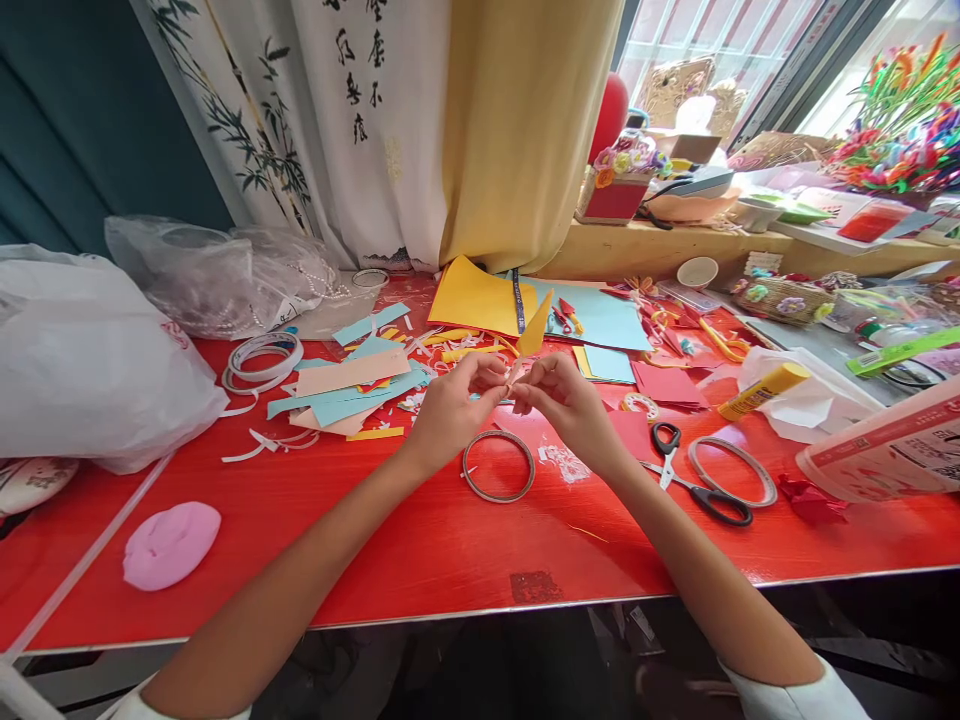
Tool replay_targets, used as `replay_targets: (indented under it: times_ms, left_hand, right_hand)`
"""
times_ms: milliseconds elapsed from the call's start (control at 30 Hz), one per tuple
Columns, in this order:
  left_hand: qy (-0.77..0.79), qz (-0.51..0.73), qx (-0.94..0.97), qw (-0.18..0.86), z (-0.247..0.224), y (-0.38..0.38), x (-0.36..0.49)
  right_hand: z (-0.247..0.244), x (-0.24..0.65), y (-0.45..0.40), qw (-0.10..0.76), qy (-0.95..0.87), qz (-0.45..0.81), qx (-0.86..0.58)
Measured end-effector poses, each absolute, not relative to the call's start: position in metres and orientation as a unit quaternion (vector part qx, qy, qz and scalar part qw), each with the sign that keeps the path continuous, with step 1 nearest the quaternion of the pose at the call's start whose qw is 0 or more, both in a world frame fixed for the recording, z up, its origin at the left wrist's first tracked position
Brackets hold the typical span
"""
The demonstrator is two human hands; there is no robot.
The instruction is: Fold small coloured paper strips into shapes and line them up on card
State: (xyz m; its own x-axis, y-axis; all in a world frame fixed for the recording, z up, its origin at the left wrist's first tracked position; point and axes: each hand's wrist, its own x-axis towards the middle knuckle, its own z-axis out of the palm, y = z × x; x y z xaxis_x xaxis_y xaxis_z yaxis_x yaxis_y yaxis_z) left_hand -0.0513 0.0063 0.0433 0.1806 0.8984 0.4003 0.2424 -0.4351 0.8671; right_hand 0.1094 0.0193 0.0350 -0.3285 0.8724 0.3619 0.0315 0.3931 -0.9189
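My left hand (457,410) and my right hand (559,398) meet above the middle of the table, both with fingers pinched together. Between the fingertips is a small pale pink paper piece (514,372); its lower part is hidden by the fingers. A pointed yellow paper piece (535,326) rises just above them, and I cannot tell whether it is joined to the pink one. Below the hands a roll of narrow tape (499,497) lies flat. Scissors (667,470) with black handles rest open near my right forearm.
Paper strips (352,372) and scraps lie left of the hands. Yellow sheets (469,290) and a blue sheet (615,318) are behind. A glue stick (765,390), white tape roll (731,470) and large pink-labelled container (885,450) stand right. White bag (97,350) and pink lump (171,545) sit left.
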Motion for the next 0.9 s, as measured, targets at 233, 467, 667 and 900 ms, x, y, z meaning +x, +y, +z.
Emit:
replay_targets:
  times_ms: [233, 467, 667, 900]
  left_hand:
    - [0.347, 0.512, 0.588, 0.522, 0.044, 0.012, -0.052]
    - [0.353, 0.463, 0.596, 0.553, 0.047, 0.012, -0.055]
    - [0.324, 0.376, 0.656, 0.568, 0.049, 0.014, -0.061]
    - [0.325, 0.335, 0.682, 0.563, 0.059, 0.011, -0.068]
  right_hand:
    - [0.037, 0.108, 0.02, 0.473, -0.628, 0.517, -0.338]
    - [0.036, 0.107, 0.017, 0.515, -0.62, 0.475, -0.352]
    - [0.042, 0.107, 0.014, 0.498, -0.632, 0.498, -0.324]
    - [0.047, 0.109, 0.012, 0.465, -0.64, 0.515, -0.33]
